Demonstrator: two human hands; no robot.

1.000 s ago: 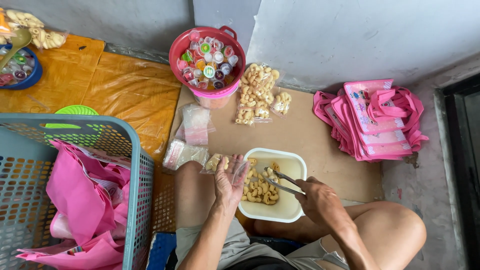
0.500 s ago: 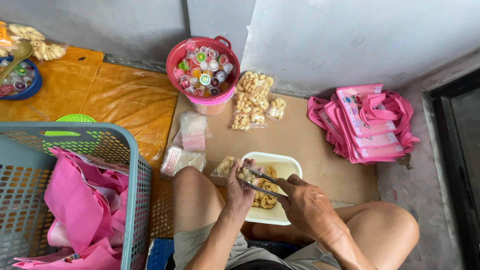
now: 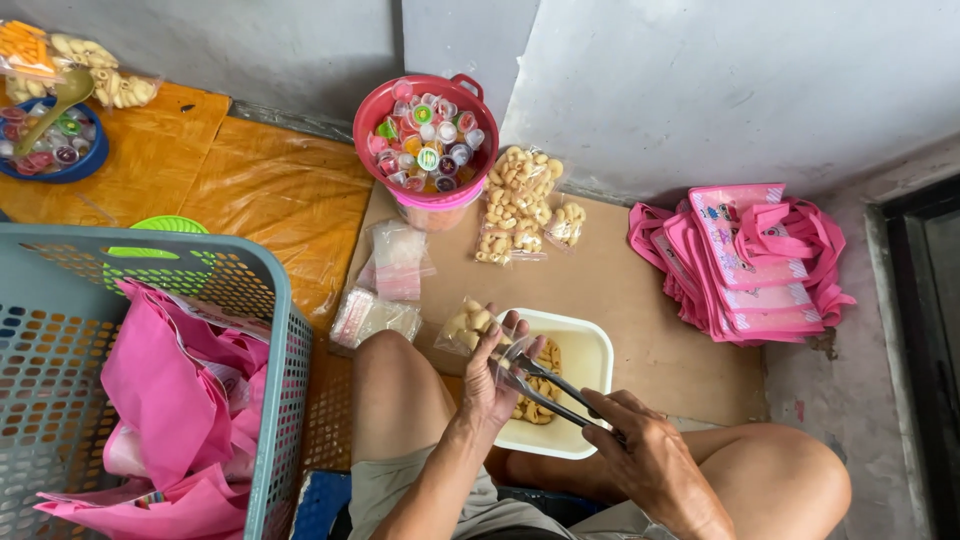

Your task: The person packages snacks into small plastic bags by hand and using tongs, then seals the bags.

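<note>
My left hand [image 3: 497, 375] holds open a small clear plastic bag [image 3: 470, 326] with pale snack pieces in it, just over the left rim of a white rectangular tub [image 3: 586, 352]. My right hand [image 3: 645, 460] grips metal tongs [image 3: 540, 383] whose tips reach into the bag's mouth at my left fingers. More of the beige snack pieces [image 3: 536, 405] lie in the tub under the tongs. I sit on the floor with a knee on each side of the tub.
A red bucket [image 3: 426, 130] of small jelly cups stands at the wall, filled snack bags [image 3: 518, 205] beside it. Empty clear bags [image 3: 397, 258] lie left of the tub. Pink tote bags [image 3: 745, 265] are stacked at right. A blue-grey basket [image 3: 275, 330] holds more pink bags.
My left hand and the bag have shifted over the tub's left rim. The tongs have lifted out of the tub, and their tips now sit in the bag's mouth.
</note>
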